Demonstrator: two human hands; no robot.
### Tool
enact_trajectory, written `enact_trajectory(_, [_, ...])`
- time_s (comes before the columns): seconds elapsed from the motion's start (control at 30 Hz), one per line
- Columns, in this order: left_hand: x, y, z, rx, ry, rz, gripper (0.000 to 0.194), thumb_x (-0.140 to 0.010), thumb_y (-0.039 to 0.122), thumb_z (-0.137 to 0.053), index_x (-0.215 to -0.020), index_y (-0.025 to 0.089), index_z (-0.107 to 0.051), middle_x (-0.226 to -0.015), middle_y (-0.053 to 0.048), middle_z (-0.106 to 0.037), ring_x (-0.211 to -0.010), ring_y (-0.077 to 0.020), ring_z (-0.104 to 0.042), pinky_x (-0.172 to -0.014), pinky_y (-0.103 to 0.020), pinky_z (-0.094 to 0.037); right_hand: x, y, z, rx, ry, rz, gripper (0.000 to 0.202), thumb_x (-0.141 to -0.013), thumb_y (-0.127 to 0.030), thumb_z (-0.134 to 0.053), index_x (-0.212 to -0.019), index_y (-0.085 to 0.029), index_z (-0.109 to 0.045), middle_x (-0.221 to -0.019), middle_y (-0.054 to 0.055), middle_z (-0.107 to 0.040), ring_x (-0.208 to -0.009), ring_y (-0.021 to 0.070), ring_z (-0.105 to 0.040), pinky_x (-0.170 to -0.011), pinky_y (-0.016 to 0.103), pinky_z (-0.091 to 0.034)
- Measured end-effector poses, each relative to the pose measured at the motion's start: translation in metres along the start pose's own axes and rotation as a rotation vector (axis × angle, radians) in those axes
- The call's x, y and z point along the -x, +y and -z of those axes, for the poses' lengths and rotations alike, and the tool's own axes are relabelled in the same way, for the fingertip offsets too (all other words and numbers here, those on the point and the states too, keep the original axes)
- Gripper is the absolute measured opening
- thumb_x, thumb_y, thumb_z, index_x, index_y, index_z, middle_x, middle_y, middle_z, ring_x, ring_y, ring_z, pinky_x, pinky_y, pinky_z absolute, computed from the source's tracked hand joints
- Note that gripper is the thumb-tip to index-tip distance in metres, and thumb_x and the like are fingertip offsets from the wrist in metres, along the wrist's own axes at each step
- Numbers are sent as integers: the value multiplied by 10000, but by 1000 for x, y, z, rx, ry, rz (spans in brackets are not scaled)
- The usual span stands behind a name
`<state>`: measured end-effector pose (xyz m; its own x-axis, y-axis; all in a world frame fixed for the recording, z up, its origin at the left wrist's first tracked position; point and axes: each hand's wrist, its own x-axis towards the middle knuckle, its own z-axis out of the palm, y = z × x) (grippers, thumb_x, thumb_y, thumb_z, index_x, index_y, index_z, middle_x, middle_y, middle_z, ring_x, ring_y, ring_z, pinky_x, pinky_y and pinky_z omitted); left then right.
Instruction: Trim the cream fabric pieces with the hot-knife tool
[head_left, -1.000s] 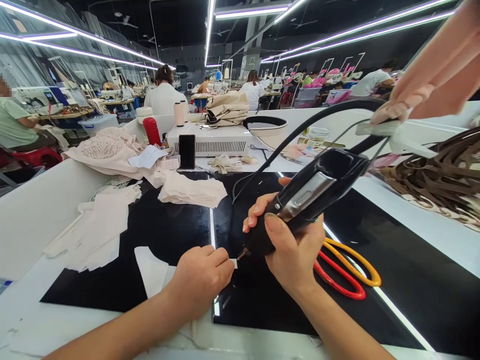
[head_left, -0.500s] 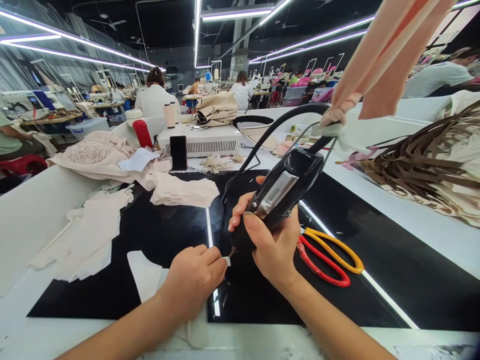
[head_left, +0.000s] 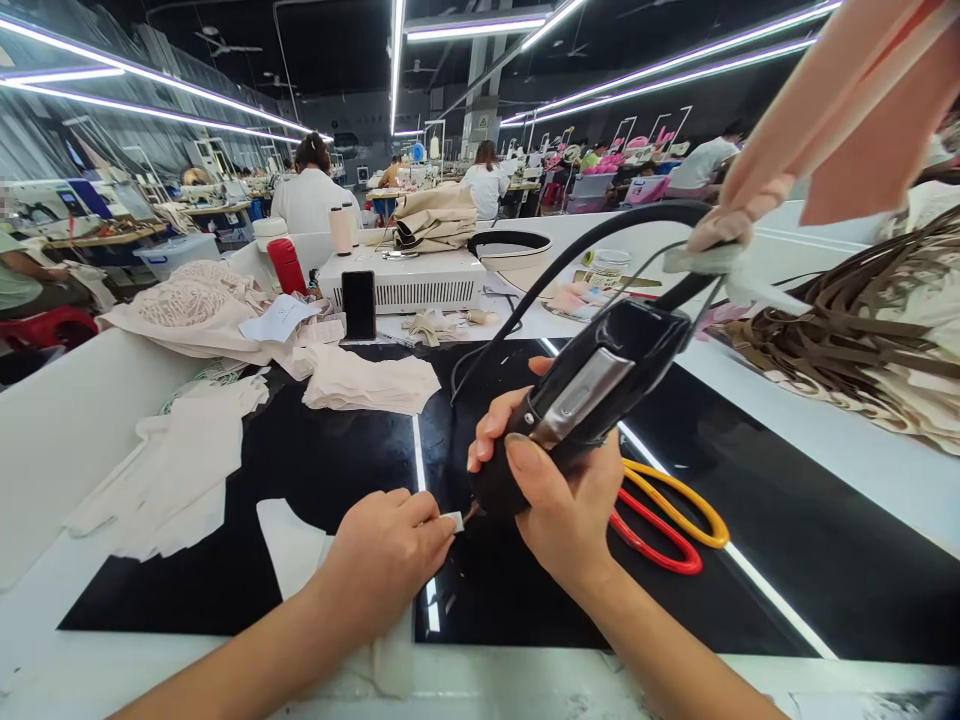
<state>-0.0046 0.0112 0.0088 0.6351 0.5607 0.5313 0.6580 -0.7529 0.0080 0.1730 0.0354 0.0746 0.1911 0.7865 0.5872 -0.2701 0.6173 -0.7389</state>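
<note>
My right hand (head_left: 562, 490) is wrapped round a black handheld tool (head_left: 585, 390) with a silver plate on its side. A black cable leaves its upper end, where pink cloth strips (head_left: 810, 130) are knotted. At its lower end a thin tip meets or nearly meets a small whitish piece (head_left: 454, 521). That piece sticks out from the pinched fingers of my left hand (head_left: 397, 545), low over the black board (head_left: 345, 450). Scissors (head_left: 675, 510) with one red and one yellow handle lie right of my right hand, partly hidden behind it.
White fabric pieces (head_left: 367, 380) lie stacked at the board's back, with more (head_left: 195, 460) at left. A phone (head_left: 358, 305) leans on a white box (head_left: 412, 284). Brown straps (head_left: 840, 310) pile up at right. People sit farther back.
My right hand and the black tool have shifted a little to the right, and the cloth strips moved right too. My left hand is nearly unmoved, still pinching the whitish piece.
</note>
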Motion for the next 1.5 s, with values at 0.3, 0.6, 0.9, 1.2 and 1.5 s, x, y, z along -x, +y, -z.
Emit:
enact_trajectory(0.3, [0,0,0,70,-15,36,280,-1161,175,-564,-1004,209,-793,-822,12,-715,-659,-168,-633,-580,-338,-364,3,3,-2,-6,-20,10,299,-938,-317,-875,-1091,-289,-619,-835,-58,-740,-583,123,-674,-545,252,-617])
enact_trajectory(0.6, [14,-11,12,37,-25,42,302,-1167,157,-547,-992,204,-788,-855,5,-726,-702,-179,-652,-615,-331,-457,2,4,-1,1,-34,17,303,-926,-319,-887,-1080,-289,-628,-847,-58,-735,-600,125,-676,-558,259,-629])
enact_trajectory(0.9, [24,-10,14,7,20,49,286,-1143,90,-550,-1013,198,-780,-915,-12,-760,-714,-174,-648,-621,-337,-489,-1,7,-5,-10,-6,7,468,-920,-469,-932,-1250,-320,-636,-849,-57,-724,-583,152,-670,-525,300,-618])
enact_trajectory(1.2, [25,-8,6,10,28,63,298,-1159,100,-526,-1004,190,-765,-909,-16,-733,-699,-168,-628,-627,-335,-496,-1,18,-19,-50,-68,-7,503,-940,-451,-911,-1318,-334,-601,-848,-68,-721,-589,153,-677,-535,294,-606])
enact_trajectory(1.5, [26,-7,5,38,47,78,283,-1166,123,-543,-1011,183,-771,-910,-25,-743,-699,-168,-645,-628,-326,-487,1,21,-22,-51,-75,-7,441,-954,-436,-901,-1275,-325,-620,-846,-57,-711,-589,149,-669,-529,292,-601])
